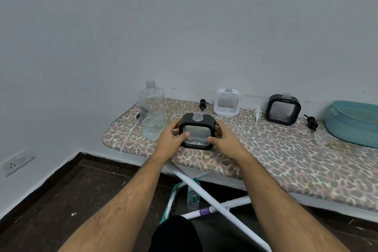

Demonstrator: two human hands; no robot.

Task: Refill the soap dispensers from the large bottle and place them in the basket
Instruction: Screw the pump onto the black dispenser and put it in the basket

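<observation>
Head view: your left hand [171, 136] and right hand [223, 137] grip the black dispenser [197, 131] by its sides, upright near the ironing board's [266, 155] front edge, beside the large bottle [152, 111].

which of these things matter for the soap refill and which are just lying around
Job: large bottle; black dispenser held by left hand and right hand; white dispenser; second black dispenser; three pumps; basket.

Lying about: water bottle on floor; wall socket.
</observation>
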